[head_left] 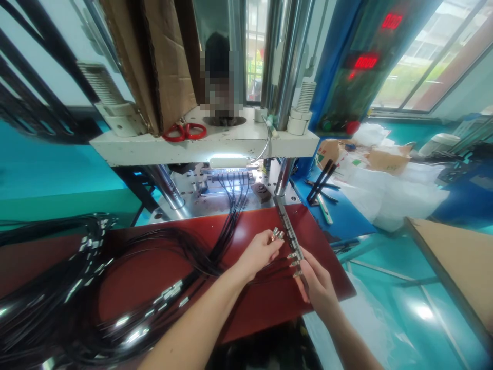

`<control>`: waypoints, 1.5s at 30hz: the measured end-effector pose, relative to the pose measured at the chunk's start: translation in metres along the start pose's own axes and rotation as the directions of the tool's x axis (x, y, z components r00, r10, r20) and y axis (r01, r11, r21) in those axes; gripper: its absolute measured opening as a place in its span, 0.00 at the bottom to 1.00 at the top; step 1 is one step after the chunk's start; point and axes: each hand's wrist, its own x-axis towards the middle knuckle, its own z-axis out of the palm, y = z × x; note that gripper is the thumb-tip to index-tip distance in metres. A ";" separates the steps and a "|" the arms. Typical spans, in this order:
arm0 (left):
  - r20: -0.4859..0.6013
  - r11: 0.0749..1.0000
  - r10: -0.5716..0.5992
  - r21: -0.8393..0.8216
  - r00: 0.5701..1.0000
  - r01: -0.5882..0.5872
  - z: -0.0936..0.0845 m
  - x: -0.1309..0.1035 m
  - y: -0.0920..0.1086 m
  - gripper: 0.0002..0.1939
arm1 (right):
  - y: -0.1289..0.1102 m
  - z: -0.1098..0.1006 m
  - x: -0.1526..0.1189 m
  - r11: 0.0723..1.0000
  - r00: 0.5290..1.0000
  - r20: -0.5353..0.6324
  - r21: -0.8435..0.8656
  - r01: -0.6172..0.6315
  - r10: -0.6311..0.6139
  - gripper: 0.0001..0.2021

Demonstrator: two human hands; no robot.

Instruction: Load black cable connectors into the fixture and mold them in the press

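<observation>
Looking through the head camera, I take the glossy dark red flat board [327, 246] as my landmark. Above its right half, my left hand [260, 254] has its fingertips pinched together on a few small shiny metal connectors [277, 235], just beside a long grey notched metal bar [287, 226]. My right hand [319, 280] has its thumb and fingers closed around the near part of that bar, which slants over the board's right side, its far end by the board's far edge. Near my right thumb, metal cable ends sit along the bar, with thin black cables [185, 252] running from them to the left across the board. More of these cables lie in big loops on the board's left half. Beyond the board's far edge, other cables lead into a silvery metal mould block [231, 180] below a glowing white tube lamp [229, 162]. Red-handled scissors [185, 132] rest higher up, on a white-painted metal press plate [215, 146]. Right of the board, a slim pale-green cutter [324, 209] lies on a blue shelf [350, 223].
</observation>
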 end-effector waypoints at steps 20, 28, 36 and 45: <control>-0.041 0.994 0.100 -0.030 0.994 -0.101 0.006 0.002 -0.006 0.11 | 0.001 0.005 0.002 0.980 0.999 0.034 -0.200 0.010 -0.003 0.26; -0.179 0.978 0.113 -0.153 0.977 -0.141 -0.011 0.006 0.001 0.13 | -0.001 0.002 0.000 0.999 1.000 -0.008 0.032 0.018 -0.018 0.25; -0.120 0.978 0.166 0.146 0.979 -0.148 -0.001 0.008 -0.008 0.14 | 0.000 -0.003 -0.001 1.000 1.000 0.030 -0.029 0.001 0.000 0.25; -0.155 0.964 0.197 0.210 0.968 -0.163 -0.006 0.012 -0.008 0.11 | 0.005 -0.007 0.003 0.998 0.997 0.074 -0.055 0.011 -0.007 0.25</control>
